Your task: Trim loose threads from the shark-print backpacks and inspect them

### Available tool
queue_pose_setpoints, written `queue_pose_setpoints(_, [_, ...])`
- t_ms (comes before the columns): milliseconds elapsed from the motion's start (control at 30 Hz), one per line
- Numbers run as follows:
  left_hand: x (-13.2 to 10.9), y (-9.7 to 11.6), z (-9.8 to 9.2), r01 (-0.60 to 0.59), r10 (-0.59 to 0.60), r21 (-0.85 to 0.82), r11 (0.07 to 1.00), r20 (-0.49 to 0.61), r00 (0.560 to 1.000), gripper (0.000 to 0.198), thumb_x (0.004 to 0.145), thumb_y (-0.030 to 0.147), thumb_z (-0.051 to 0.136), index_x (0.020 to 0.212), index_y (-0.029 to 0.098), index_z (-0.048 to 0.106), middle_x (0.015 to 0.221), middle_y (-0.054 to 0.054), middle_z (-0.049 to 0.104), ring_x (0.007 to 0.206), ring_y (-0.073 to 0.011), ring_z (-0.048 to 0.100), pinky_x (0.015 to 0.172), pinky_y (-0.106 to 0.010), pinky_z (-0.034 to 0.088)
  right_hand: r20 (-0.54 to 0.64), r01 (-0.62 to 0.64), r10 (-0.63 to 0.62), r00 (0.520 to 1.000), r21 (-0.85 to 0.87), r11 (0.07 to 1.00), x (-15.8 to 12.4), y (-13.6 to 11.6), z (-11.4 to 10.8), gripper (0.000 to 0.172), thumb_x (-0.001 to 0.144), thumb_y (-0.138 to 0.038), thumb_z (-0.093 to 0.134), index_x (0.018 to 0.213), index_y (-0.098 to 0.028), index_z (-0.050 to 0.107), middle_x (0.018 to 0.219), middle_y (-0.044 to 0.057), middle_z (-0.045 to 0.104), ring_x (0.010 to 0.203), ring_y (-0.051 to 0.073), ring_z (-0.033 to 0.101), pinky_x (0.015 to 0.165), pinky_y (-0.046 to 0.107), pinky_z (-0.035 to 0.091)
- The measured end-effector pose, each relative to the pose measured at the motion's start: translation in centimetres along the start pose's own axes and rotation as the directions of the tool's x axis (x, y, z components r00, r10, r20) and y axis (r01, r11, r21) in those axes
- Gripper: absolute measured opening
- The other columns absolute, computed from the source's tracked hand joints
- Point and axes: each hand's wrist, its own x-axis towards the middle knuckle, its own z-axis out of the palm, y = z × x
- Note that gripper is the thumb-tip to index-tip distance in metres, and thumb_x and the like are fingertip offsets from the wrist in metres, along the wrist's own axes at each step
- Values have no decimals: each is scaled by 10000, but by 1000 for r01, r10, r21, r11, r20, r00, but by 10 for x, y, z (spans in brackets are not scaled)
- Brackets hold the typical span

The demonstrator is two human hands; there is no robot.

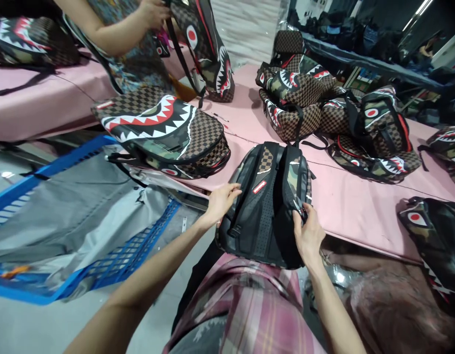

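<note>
A black backpack (263,226) with camouflage and brown-checked straps lies back panel up at the pink table's front edge, its lower end overhanging against my plaid clothing. A small red label sits near its top. My left hand (223,202) is at the backpack's left side, thumb and fingers pinched at the edge beside the left strap; what lies between the fingertips is partly hidden. On the other side, my right hand (309,233) grips the right edge near the strap, thumb on top. To the left rests a checked shark-mouth backpack (164,130) on its back.
A blue plastic crate (135,258) lined with grey sheeting stands at the left. Several shark-print backpacks (297,93) are piled at the back right of the pink table (345,206). Across the table, another person's hand (153,14) holds an upright backpack (208,54).
</note>
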Motion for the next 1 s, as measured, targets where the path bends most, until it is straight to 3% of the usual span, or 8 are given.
queue_pose_setpoints(67, [22, -4, 5, -65, 65, 49, 997, -7, 998, 313, 839, 303, 511, 1107, 187, 622, 1044, -57, 649, 964, -197, 592, 838, -293, 450, -9, 132, -132, 991, 84, 988, 15, -21, 0, 308, 897, -349, 433, 1093, -161, 577, 1002, 77, 651, 864, 186, 614, 727, 280, 448])
queue_pose_setpoints(167, [38, -13, 11, -130, 123, 95, 987, 77, 989, 263, 811, 279, 553, 1034, 190, 660, 1030, -53, 642, 958, -198, 588, 837, -294, 448, 11, 317, -326, 945, 205, 926, 35, -54, 12, 243, 894, -313, 466, 1037, -175, 605, 977, 59, 644, 885, 154, 592, 771, 248, 437])
queue_pose_setpoints(300, [41, -23, 12, -142, 132, 96, 985, 110, 985, 214, 829, 192, 491, 931, 175, 679, 960, -37, 651, 861, -157, 602, 771, -251, 451, 119, 439, -458, 881, 152, 885, 56, -90, 44, 243, 893, -318, 480, 1052, -202, 623, 952, 44, 641, 853, 154, 574, 722, 246, 422])
queue_pose_setpoints(400, [40, -24, 11, -166, 153, 115, 979, 112, 982, 219, 846, 195, 451, 874, 172, 668, 913, -39, 632, 829, -161, 590, 722, -254, 437, 255, 476, -461, 850, 1, 879, 66, -100, 68, 236, 897, -313, 469, 1027, -227, 646, 898, 38, 639, 814, 169, 563, 661, 265, 397])
queue_pose_setpoints(567, [37, -22, 15, -161, 152, 143, 977, 68, 986, 215, 865, 193, 404, 841, 165, 616, 854, -47, 583, 786, -175, 556, 687, -279, 405, 433, 516, -423, 796, -120, 848, 70, -89, 87, 220, 892, -306, 475, 961, -243, 675, 884, 38, 635, 814, 170, 558, 656, 273, 373])
queue_pose_setpoints(1000, [35, -16, 13, -101, 95, 127, 987, 50, 994, 176, 831, 139, 404, 762, 178, 561, 831, -35, 564, 781, -169, 539, 679, -277, 377, 507, 560, -418, 754, -162, 812, 65, -90, 93, 275, 923, -322, 402, 1005, -241, 651, 930, 52, 618, 833, 173, 540, 668, 276, 356])
